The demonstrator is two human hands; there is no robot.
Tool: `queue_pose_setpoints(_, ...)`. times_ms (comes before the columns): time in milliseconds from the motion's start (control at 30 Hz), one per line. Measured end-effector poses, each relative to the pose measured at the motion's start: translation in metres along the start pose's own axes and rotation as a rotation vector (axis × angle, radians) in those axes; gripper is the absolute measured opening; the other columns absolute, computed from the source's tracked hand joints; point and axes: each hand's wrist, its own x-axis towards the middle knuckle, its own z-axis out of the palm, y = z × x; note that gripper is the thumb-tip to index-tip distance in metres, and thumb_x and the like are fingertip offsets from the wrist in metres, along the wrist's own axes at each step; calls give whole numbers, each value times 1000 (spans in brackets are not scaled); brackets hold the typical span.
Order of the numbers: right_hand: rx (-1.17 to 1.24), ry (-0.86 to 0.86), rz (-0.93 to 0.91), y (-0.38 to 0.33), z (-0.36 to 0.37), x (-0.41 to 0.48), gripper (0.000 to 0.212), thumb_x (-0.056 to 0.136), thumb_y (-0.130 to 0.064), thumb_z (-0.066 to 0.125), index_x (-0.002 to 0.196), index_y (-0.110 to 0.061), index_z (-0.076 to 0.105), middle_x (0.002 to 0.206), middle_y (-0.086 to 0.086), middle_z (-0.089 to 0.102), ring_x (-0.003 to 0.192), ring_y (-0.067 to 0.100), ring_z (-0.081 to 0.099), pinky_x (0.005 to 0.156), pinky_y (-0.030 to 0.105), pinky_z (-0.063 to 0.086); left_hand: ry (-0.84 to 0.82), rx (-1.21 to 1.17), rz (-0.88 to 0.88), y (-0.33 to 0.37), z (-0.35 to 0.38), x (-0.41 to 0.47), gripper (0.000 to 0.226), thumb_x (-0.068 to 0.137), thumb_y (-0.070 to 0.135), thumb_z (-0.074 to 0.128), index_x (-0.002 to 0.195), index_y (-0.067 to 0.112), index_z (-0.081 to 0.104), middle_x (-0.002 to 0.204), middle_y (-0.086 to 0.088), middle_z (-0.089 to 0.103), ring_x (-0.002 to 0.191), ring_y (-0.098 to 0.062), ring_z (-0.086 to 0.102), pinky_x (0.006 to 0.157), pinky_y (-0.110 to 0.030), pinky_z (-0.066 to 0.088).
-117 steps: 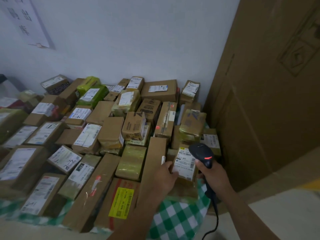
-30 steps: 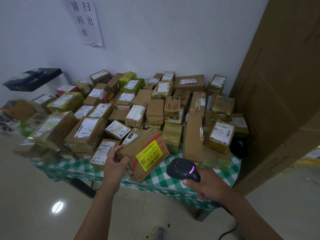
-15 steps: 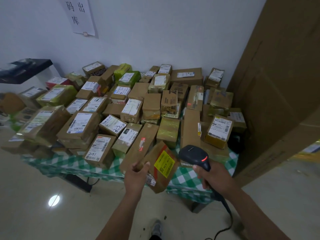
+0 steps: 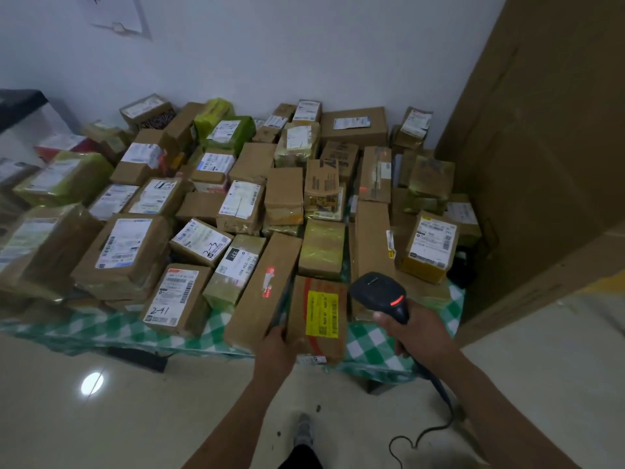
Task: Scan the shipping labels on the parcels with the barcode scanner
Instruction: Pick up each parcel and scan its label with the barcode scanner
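Note:
A brown parcel with a yellow label (image 4: pixel 321 314) lies flat at the table's front edge, label facing up. My left hand (image 4: pixel 277 346) grips its near left corner. My right hand (image 4: pixel 417 328) holds the black barcode scanner (image 4: pixel 380 292) by its handle, just right of that parcel; a red light glows on the scanner's head. A long brown parcel (image 4: pixel 263 292) with a red sticker lies against the held parcel's left side. Many more labelled parcels cover the table behind.
The table has a green checked cloth (image 4: pixel 367 346). A tall cardboard sheet (image 4: pixel 541 164) leans at the right. The scanner's cable (image 4: pixel 436 424) trails down to the tiled floor, where my shoe (image 4: pixel 302 431) shows. A white wall stands behind the pile.
My left hand has set the yellow-label parcel down flat on the table's front edge; before, it was held tilted up off the table. The scanner stayed just right of it.

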Motion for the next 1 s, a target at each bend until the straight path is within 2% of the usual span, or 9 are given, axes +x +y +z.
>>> queue_pose_setpoints(67,4,58,0,-7,2,11,18,87,-42,71,81,-31,58,53,3,66,38,8,58,41,20,44,3,56,31,7,-4,12,15,96,22,60,103,8,62,99,-7,66,97,-25,63,76,-26,42)
queue_pose_setpoints(133,13,97,8,-13,3,23,19,87,-42,71,80,-28,58,46,-3,63,36,5,56,39,17,42,-2,-63,87,22,-11,24,7,94,16,63,101,13,62,96,1,62,101,-26,62,83,-34,48)
queue_pose_setpoints(233,8,154,35,-20,5,41,24,88,-40,71,76,-22,59,42,-9,60,34,4,55,38,14,40,8,-65,258,46,-20,48,27,93,26,67,117,22,57,106,7,62,107,-21,61,82,-25,42)
queue_pose_setpoints(333,-11,235,89,-27,6,60,33,86,-41,71,68,-18,58,44,-3,58,36,5,55,42,20,48,69,62,319,72,-21,83,50,92,35,66,134,17,48,126,-4,58,111,-21,58,82,-27,41)
queue_pose_setpoints(467,-20,297,154,-30,7,78,43,86,-44,70,61,-14,54,45,1,56,40,14,55,54,35,53,16,192,282,99,-6,119,76,89,43,67,146,6,32,143,-17,40,126,-32,45,101,-42,43)
queue_pose_setpoints(633,26,326,224,-24,6,84,37,85,-44,72,65,-16,58,36,-6,54,32,4,52,38,16,39,91,246,241,109,24,133,119,75,65,71,152,-6,13,144,-22,31,131,-37,31,108,-40,35)
queue_pose_setpoints(733,59,321,228,-19,5,84,32,85,-41,73,70,-17,58,39,-7,57,33,5,54,37,15,39,120,236,197,111,38,137,136,69,75,68,153,-7,0,151,-25,24,136,-38,31,108,-41,33)
queue_pose_setpoints(867,39,275,238,-12,2,84,36,85,-43,72,65,-17,57,39,-6,57,35,6,56,43,17,45,142,204,172,114,44,136,143,62,77,72,153,-6,-1,150,-26,28,130,-41,39,98,-46,42)
queue_pose_setpoints(1000,25,235,184,-17,-6,87,32,86,-42,72,70,-20,55,41,-5,57,36,6,56,43,20,47,104,112,140,116,38,133,139,66,65,78,153,-5,-5,152,-26,21,135,-43,28,109,-48,29)
